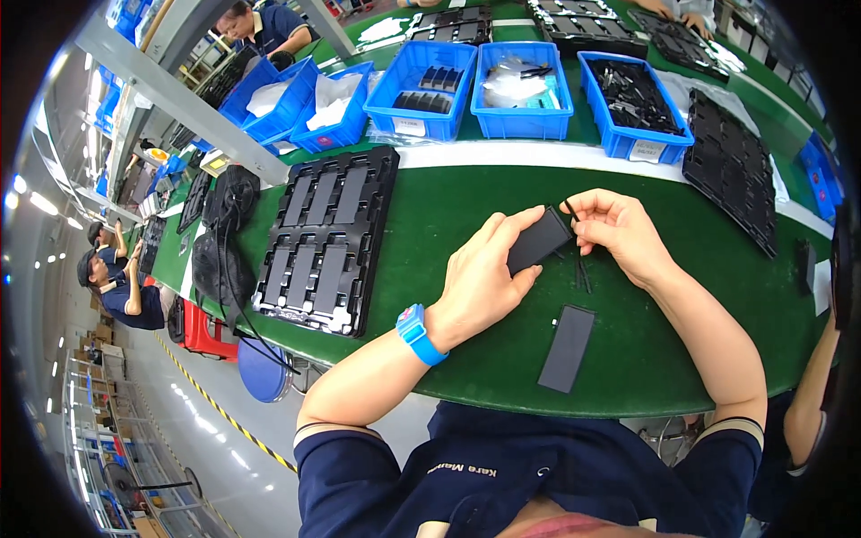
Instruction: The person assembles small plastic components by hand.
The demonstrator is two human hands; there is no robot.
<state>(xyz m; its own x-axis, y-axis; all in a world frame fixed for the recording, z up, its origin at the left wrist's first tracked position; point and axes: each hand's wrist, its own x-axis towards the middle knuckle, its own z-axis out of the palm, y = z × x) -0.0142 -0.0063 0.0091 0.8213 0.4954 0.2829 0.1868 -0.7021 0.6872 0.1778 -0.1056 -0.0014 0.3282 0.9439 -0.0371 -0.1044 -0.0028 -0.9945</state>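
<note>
My left hand [480,280] is closed round a dark grey rectangular block [540,240], fingers over its far side and thumb along the near side. My right hand [621,235] pinches a thin black strip [570,212] between thumb and fingertips, right beside the block's right end. Whether the strip touches the block I cannot tell. A few loose black strips [584,276] lie on the green table just below my right fingers. Closer to me, a second flat dark grey block [567,350] rests on the table with a small light tab at its upper left corner.
A black moulded tray [327,238] with several dark blocks lies to the left. Blue bins line the back, one with black strips [635,133], one with plastic bags [522,125], another with black parts [417,121]. A second black tray [731,170] leans at right, near another person's arm [807,394].
</note>
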